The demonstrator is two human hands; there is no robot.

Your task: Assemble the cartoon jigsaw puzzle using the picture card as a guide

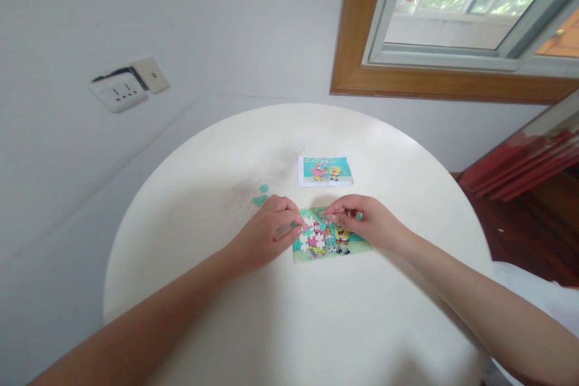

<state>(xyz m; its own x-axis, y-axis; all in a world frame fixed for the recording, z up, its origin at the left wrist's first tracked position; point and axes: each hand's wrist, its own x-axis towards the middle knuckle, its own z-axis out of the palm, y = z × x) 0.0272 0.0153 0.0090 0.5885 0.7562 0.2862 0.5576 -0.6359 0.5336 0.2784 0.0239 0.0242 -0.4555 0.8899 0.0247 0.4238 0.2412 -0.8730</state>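
A small cartoon jigsaw puzzle (329, 242) lies on the round white table (226, 325), with a few white gaps at its left side. My left hand (270, 230) rests at the puzzle's left edge, fingers curled and pinched on a puzzle piece. My right hand (362, 220) sits over the puzzle's upper right part, fingertips pressed together on a small piece at its top edge. Two loose teal puzzle pieces (261, 195) lie just beyond my left hand. A printed reference picture (324, 170) of the same cartoon lies farther back.
A white wall with a socket plate (118, 94) stands behind the table. A wooden-framed window (443, 30) is at the upper right. Red boards (520, 169) lean at the right, beside the table's edge.
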